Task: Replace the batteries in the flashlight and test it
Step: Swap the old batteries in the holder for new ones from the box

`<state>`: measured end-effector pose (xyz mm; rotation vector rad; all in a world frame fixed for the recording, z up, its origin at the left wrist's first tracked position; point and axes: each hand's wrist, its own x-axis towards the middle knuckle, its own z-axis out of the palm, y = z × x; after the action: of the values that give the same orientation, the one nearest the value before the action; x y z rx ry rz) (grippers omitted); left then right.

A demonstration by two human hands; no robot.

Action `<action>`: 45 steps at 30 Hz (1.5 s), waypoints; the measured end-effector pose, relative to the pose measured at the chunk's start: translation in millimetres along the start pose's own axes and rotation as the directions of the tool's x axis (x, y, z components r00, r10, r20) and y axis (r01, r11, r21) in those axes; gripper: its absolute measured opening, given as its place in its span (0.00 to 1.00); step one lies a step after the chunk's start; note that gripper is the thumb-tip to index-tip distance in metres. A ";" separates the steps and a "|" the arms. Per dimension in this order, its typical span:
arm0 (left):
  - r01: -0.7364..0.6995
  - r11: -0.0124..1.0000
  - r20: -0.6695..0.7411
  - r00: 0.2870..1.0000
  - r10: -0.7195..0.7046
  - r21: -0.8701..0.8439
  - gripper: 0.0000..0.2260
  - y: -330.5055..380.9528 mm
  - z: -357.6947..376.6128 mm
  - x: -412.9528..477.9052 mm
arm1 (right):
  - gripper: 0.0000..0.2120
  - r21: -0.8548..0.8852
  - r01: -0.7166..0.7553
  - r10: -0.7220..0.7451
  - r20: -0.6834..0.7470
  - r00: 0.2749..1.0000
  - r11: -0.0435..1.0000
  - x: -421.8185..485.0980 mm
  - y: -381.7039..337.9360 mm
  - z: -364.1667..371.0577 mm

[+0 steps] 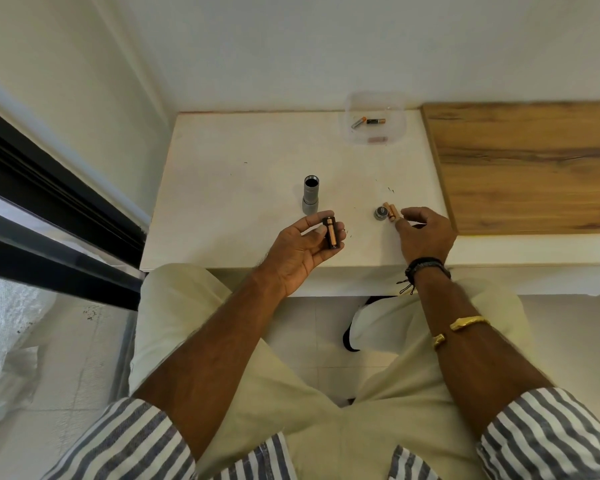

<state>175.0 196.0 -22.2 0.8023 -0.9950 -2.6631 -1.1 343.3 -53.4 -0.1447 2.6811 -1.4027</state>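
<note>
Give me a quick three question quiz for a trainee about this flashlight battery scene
1. True or false: the flashlight body stands on the white table with its open end up.
2. What does the left hand hold?
3. Where are the two loose batteries lying? A) in the clear container B) beside the end cap, near the right hand

Key: 1 true. 2 the battery holder, one battery showing. 3 B.
</note>
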 end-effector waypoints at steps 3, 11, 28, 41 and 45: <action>-0.023 1.000 -0.019 1.000 0.023 0.007 0.12 -1.1 -0.4 -0.1 | 0.05 0.133 -0.006 0.000 0.049 0.999 0.991 -13.9 -11.2 -2.2; -0.159 0.931 -0.092 0.976 0.199 0.329 0.12 -9.0 -4.7 2.8 | 0.05 0.303 -0.267 0.063 0.548 0.834 0.915 -65.4 -42.6 2.4; -0.328 0.685 0.043 0.916 0.398 0.651 0.13 -15.1 -3.3 2.4 | 0.06 0.358 -0.594 0.223 0.691 0.687 0.720 -68.9 -48.3 4.5; -0.326 0.679 0.041 0.916 0.400 0.658 0.12 -16.0 -1.6 0.2 | 0.06 0.289 -0.761 0.349 0.756 0.554 0.581 -61.8 -49.6 2.4; -0.307 0.725 0.010 0.924 0.383 0.616 0.12 -16.6 -1.9 0.6 | 0.05 0.314 -0.705 0.323 0.722 0.613 0.636 -64.1 -50.5 2.4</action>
<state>175.8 207.3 -34.5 0.7638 -1.8104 -1.9454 64.3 321.4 -9.7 0.2374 1.4753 -1.5203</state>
